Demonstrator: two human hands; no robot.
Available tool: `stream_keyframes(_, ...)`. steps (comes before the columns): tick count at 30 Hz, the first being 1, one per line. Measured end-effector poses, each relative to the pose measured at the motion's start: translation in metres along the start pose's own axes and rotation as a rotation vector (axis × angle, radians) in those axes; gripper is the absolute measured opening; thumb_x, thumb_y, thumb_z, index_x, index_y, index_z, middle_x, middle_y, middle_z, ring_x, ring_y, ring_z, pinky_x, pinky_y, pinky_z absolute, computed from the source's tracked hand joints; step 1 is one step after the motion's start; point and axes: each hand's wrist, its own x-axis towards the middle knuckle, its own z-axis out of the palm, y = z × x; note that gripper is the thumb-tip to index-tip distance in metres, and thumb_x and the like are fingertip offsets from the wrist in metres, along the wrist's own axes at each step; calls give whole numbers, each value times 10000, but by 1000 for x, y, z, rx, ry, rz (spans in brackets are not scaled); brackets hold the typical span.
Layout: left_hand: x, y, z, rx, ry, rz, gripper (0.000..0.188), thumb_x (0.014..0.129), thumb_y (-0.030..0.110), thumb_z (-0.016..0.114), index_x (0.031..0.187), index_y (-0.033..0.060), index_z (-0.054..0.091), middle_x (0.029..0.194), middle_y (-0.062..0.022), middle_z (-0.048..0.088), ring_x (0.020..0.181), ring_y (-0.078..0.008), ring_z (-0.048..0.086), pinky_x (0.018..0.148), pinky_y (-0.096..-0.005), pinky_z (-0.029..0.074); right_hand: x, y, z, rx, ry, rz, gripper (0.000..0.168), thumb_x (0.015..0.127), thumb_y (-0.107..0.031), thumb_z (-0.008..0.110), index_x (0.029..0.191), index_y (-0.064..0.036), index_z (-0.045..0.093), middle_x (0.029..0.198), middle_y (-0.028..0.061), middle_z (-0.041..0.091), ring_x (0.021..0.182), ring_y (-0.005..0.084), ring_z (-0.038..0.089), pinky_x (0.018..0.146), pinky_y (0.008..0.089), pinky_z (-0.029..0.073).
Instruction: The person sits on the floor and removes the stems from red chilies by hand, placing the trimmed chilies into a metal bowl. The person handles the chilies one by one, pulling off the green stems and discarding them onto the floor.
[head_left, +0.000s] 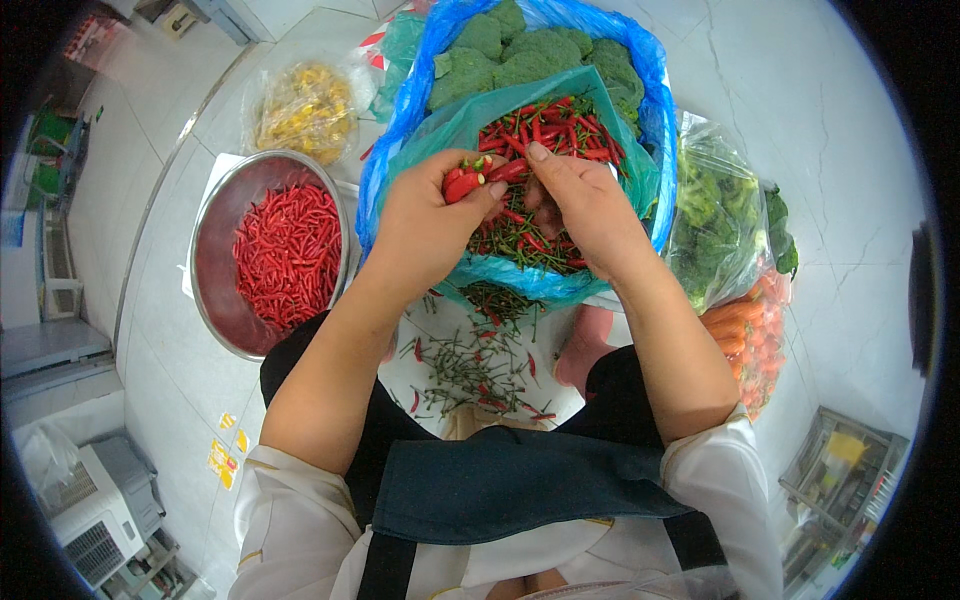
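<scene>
Several red chilies (465, 184) are bunched in my left hand (435, 210), their stemless, pale ends showing by the thumb. My right hand (581, 202) meets it over the bag and pinches a red chili (516, 144) between thumb and fingers; its fingertips are partly hidden. Beneath both hands is a green plastic bag (427, 146) of red chilies with green stems (559, 124). A steel bowl (214, 300) to the left holds a heap of red chilies (289, 251) without visible stems.
The chili bag rests on broccoli (544, 49) in a crate lined with blue plastic (652, 52). Loose green stems (472, 367) and a few chilies litter the floor between my legs. Bagged yellow produce (304, 112) lies left, bagged greens (712, 202) and carrots (739, 322) right.
</scene>
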Motion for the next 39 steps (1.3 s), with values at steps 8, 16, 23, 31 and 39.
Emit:
stream_keyframes(8,-4,11,-1,89,-177,-57,181,797,105,674,912,-6,590,738,-70,603,668,-130,573,596,-275,457,4,16,-5,-285,-8,-292,311,884,-240,583,647,-53,505,580,-7,481,504,121,470,452,284,337)
stream_keyframes(16,-4,-10,-1,622,143,390,185,767,115,651,884,-9,578,782,-200,596,701,-336,585,615,-376,455,1,7,-15,-1200,200,-845,93,779,-85,598,769,7,591,707,151,586,638,302,571,589,373,449)
stream_keyframes(23,1,-7,-13,334,136,68,200,799,157,676,920,15,605,703,-82,578,630,-164,546,580,-297,437,2,33,-45,-961,-265,-344,340,720,-57,614,1056,-6,593,909,161,637,841,308,613,746,369,487)
stream_keyframes(31,-4,0,-9,448,95,152,220,797,144,663,940,-8,593,767,-159,605,682,-257,593,626,-335,458,11,88,-5,-1484,-26,-282,485,692,-51,622,1160,-80,500,957,166,530,935,360,579,771,422,488)
stream_keyframes(39,-2,-2,-12,484,48,213,207,786,115,655,933,-14,586,801,-176,610,719,-314,597,647,-369,464,49,106,-49,-789,-51,-318,188,786,-152,656,835,13,583,718,123,564,679,214,547,642,338,434)
